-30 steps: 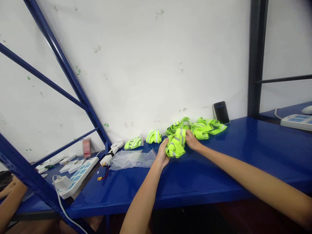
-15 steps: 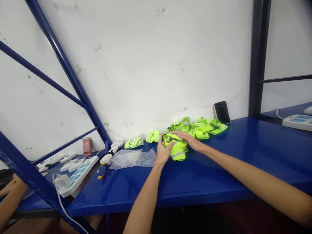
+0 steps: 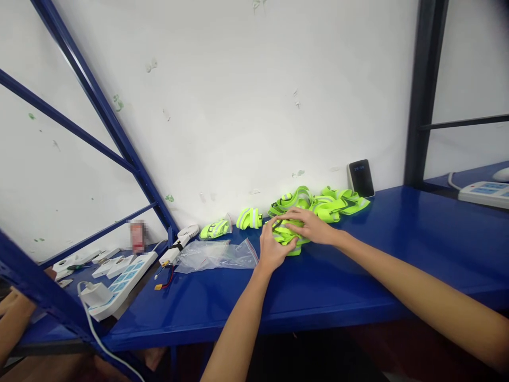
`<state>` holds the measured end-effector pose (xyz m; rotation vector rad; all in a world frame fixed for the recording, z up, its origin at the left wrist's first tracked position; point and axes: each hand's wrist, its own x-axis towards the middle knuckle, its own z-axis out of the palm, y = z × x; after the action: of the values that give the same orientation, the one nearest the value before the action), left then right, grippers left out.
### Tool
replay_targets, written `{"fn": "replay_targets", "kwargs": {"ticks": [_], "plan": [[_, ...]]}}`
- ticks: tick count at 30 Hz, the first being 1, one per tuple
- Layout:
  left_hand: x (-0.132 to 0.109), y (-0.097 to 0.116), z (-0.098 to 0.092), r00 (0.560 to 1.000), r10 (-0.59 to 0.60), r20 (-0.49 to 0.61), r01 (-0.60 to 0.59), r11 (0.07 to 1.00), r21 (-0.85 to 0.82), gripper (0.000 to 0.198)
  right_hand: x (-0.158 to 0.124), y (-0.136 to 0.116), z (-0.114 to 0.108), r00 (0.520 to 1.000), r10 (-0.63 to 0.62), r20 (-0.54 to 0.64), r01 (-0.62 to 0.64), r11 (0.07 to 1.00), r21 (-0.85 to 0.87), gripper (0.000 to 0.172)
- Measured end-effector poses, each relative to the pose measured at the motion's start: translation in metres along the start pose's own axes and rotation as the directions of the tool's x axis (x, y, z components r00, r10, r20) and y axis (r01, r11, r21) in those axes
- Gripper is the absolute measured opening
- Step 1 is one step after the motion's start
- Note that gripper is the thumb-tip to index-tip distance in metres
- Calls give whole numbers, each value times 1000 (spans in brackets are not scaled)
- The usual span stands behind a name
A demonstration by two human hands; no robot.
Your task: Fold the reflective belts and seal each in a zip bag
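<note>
A bundle of neon-yellow reflective strap [image 3: 287,237] lies on the blue shelf [image 3: 358,270] near the wall. My left hand [image 3: 272,248] cups its left side with fingers curled around it. My right hand [image 3: 310,225] presses down on top of it, fingers together. Behind them is a loose heap of the same reflective straps [image 3: 326,201]. Two small rolled straps, one [image 3: 249,217] bare and one [image 3: 216,229] partly in a clear bag, lie to the left.
Clear plastic bags [image 3: 214,255] lie left of my hands. A small white fan [image 3: 178,241], a white power strip [image 3: 119,278] and a red-wired connector [image 3: 163,278] sit further left. A dark device [image 3: 360,178] leans on the wall. Blue rack struts [image 3: 99,106] cross the left. Another person's hand [image 3: 10,318] shows at far left.
The strap bundle, held up between both hands a second ago, now lies lower on the shelf. My right hand has come over its top and my left hand has closed in on its side.
</note>
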<state>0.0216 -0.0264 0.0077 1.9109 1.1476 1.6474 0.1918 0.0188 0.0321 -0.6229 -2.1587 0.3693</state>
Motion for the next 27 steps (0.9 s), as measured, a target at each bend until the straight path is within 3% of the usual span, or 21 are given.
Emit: {"fn": "replay_targets", "kwargs": {"ticks": [3, 8, 11, 15, 17, 20, 24, 27], "plan": [[-1, -1, -1, 999, 6, 51, -8, 1000, 26, 64, -1, 8, -1, 997, 82, -4, -82, 996, -16, 36], [-1, -10, -5, 986, 16, 169, -38, 991, 130, 65, -1, 23, 18, 978, 183, -101, -156, 962, 226, 33], [0, -18, -5, 986, 8, 168, -31, 990, 134, 62, -3, 23, 31, 962, 239, -129, -184, 923, 338, 33], [2, -31, -5, 989, -25, 147, -8, 975, 221, 49, -10, 16, 37, 934, 300, -193, -235, 925, 299, 35], [4, -36, -6, 986, 12, 165, -53, 967, 249, 45, -13, 14, 37, 934, 291, -206, -220, 926, 308, 34], [7, -39, -7, 978, 66, 200, -116, 961, 249, 47, -15, 12, 34, 965, 224, -138, -169, 929, 329, 39], [9, -35, -8, 993, -55, 102, 30, 972, 233, 64, -14, 4, 29, 987, 158, 26, -159, 955, 251, 62], [10, -33, -9, 995, -98, 22, 92, 980, 179, 65, -12, -5, 22, 989, 98, 108, -120, 966, 228, 73]]}}
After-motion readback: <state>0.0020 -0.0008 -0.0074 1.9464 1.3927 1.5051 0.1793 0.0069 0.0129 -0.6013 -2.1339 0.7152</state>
